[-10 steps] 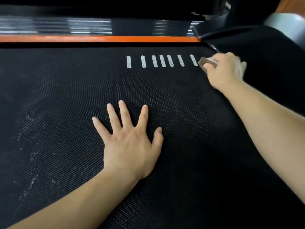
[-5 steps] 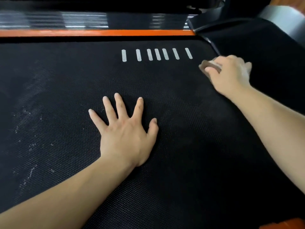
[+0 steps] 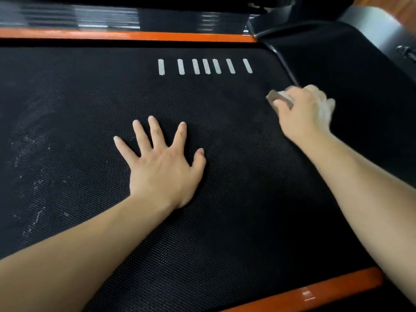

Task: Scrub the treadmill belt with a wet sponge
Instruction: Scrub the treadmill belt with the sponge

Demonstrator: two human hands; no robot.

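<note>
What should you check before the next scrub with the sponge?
1. Right hand grips the sponge: ok.
2. Sponge is wet: cannot tell, it is blurred.
3. Left hand rests flat on the treadmill belt, fingers spread, apart from the sponge: ok.
4. White scuffs on the left part of the belt are scrubbed away: not ok, they show there.
5. Belt around the white stripes looks free of scuffs: ok.

I see the black textured belt (image 3: 94,104) lying flat, pale smears (image 3: 33,181) at its left; the small brown sponge (image 3: 275,97), blurred, sits near its right edge.
</note>
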